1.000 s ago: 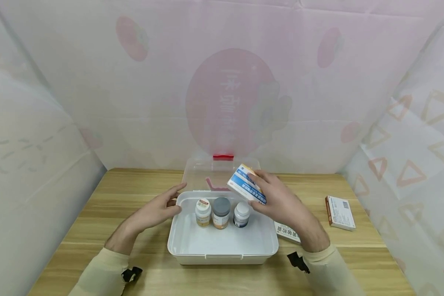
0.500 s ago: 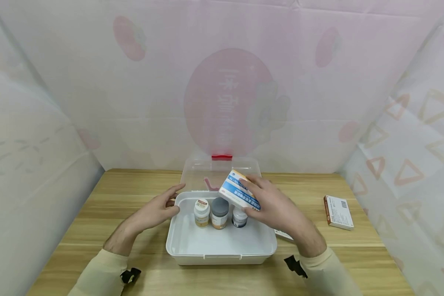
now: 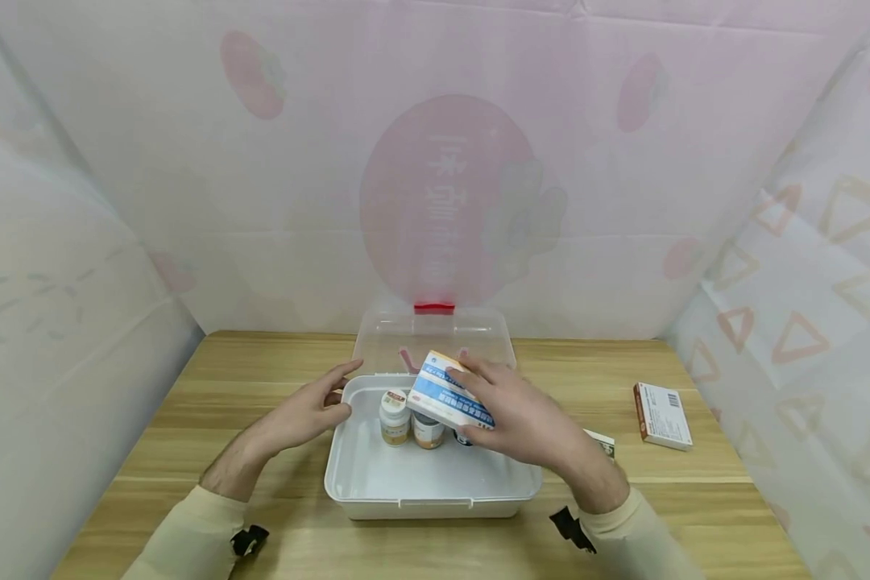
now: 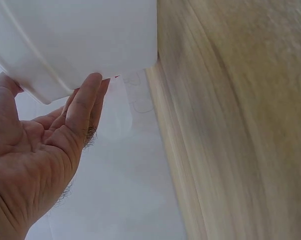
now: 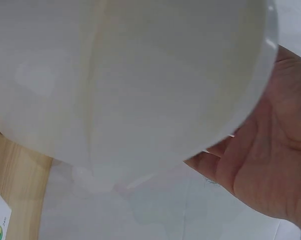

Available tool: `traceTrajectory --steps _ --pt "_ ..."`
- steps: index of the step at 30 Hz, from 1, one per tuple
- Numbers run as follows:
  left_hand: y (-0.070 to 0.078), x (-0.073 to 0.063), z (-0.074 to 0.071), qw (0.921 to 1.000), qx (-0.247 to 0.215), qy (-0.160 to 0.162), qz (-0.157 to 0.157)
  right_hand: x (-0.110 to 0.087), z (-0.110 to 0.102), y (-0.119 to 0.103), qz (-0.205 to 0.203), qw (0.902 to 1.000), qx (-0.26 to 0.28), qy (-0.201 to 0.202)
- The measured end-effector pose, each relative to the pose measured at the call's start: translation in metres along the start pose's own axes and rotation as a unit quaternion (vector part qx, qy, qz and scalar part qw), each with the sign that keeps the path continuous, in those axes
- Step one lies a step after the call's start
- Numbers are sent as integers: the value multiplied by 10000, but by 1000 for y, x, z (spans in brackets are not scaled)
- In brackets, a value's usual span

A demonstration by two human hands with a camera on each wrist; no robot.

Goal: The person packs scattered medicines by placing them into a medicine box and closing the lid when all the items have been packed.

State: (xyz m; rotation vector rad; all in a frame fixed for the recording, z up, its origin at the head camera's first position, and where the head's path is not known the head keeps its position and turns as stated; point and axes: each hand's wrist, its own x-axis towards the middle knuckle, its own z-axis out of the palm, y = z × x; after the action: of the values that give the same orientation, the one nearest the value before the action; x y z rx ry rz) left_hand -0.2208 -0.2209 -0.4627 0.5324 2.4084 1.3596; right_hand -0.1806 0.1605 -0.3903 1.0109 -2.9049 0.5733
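My right hand (image 3: 518, 415) grips a white, blue and orange medicine box (image 3: 449, 391), thumb on the near edge and fingers over the top. The box is tilted above the white plastic storage box (image 3: 435, 487). Beneath it stand a white pill bottle (image 3: 395, 417), a grey-capped bottle (image 3: 428, 432), partly covered, and a third bottle (image 3: 462, 437), mostly hidden. My left hand (image 3: 300, 411) holds the storage box's back left corner; in the left wrist view its thumb and fingers lie around that corner. In the right wrist view the storage box wall hides what the right hand (image 5: 285, 150) grips.
Behind the storage box its clear lid (image 3: 384, 338) with a red latch (image 3: 433, 308) lies folded back. Another medicine box (image 3: 663, 416) lies on the wooden table (image 3: 261, 362) at the right. A further carton (image 3: 600, 441) shows partly behind the right forearm.
My right hand has moved left and lower with the medicine box, which now covers more of the bottles. The left hand has stayed at the storage box corner.
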Motion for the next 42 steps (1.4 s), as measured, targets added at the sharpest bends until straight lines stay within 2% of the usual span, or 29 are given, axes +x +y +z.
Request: traceTrajectory --steps 12,23,33,42 --pt "-1 2 0 10000 -92 -35 -8 2 6 -13 -711 9966 -416 0" --pt "-1 1 1 10000 -16 7 -39 3 14 -28 -585 9966 -264 -520" --pt "1 0 1 9999 -105 -31 -61 7 24 -39 -897 9925 -549 -622" --pt "2 -1 0 9999 -97 -52 -55 9 28 -46 -1154 9874 -640 -873"
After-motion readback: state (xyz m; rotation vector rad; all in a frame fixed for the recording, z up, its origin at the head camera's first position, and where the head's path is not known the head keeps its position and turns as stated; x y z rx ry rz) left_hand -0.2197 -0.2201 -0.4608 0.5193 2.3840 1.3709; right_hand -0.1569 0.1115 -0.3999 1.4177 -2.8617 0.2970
